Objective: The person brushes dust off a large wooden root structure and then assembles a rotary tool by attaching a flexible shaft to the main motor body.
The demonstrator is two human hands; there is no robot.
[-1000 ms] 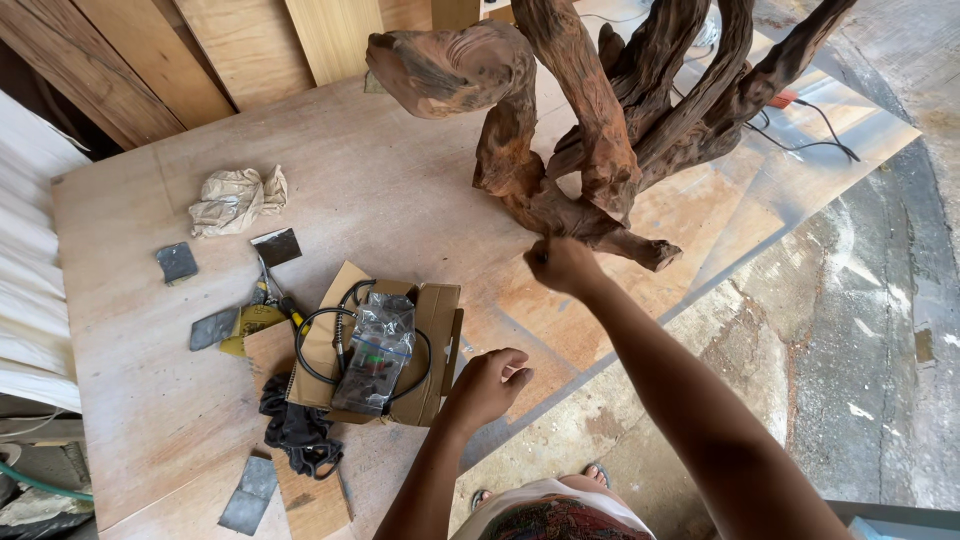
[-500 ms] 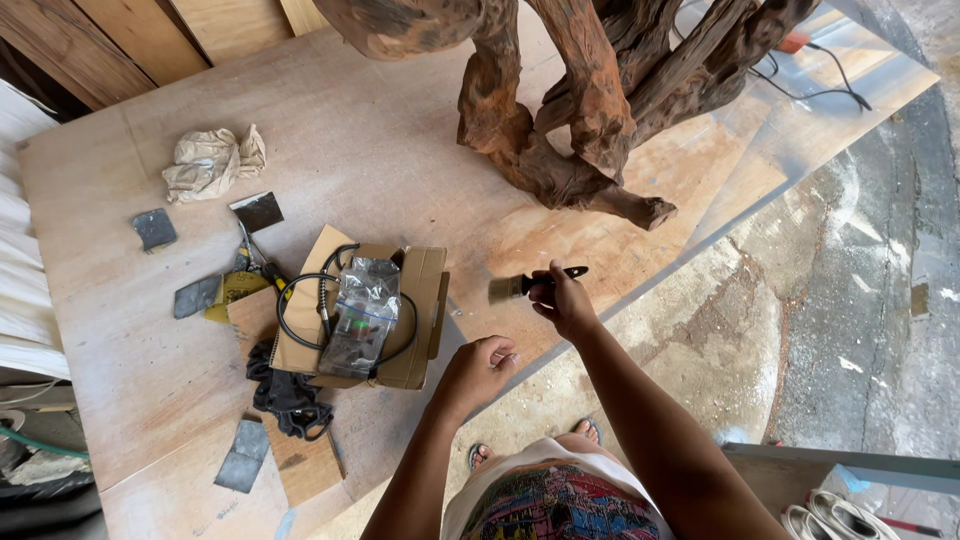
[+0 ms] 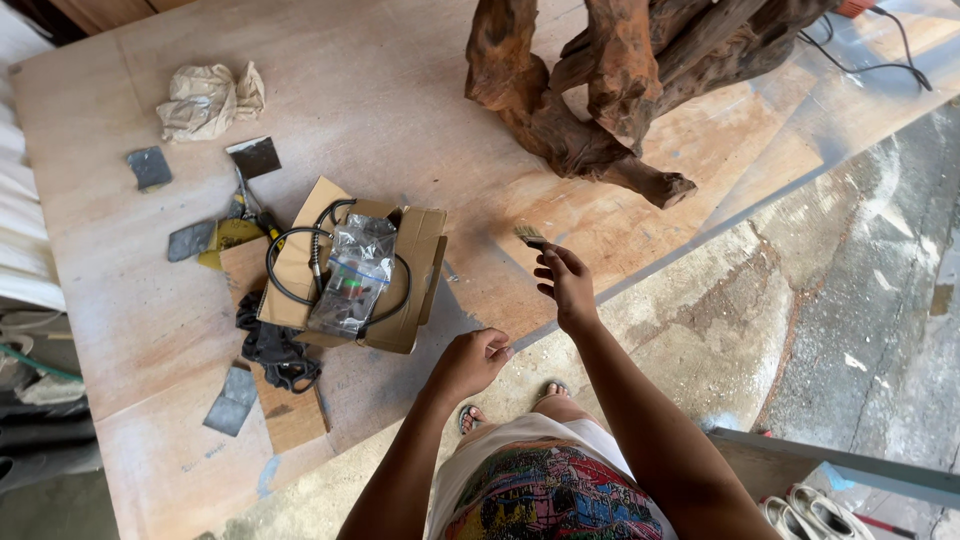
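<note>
My right hand (image 3: pixel 565 285) holds a small paintbrush (image 3: pixel 529 236), bristles pointing away from me, above the plywood sheet (image 3: pixel 400 120) on the ground. A large gnarled reddish driftwood piece (image 3: pixel 600 90) stands on the sheet beyond that hand. My left hand (image 3: pixel 470 362) is loosely curled with nothing in it, near the sheet's front edge. Just left of it lies an open cardboard box (image 3: pixel 400 290) with a clear plastic bag (image 3: pixel 352 275) and a black cable (image 3: pixel 290 265) on it.
Crumpled paper (image 3: pixel 205 100) and several dark sandpaper pieces (image 3: pixel 150 167) lie on the left of the sheet. A black rag (image 3: pixel 272 350) sits by the box. Bare concrete floor (image 3: pixel 800 320) is to the right. A power cord (image 3: pixel 880 50) runs at top right.
My right hand came back from the driftwood toward me, holding the paintbrush. The view shifted so the driftwood sits higher in frame. My left hand stayed near the sheet's edge.
</note>
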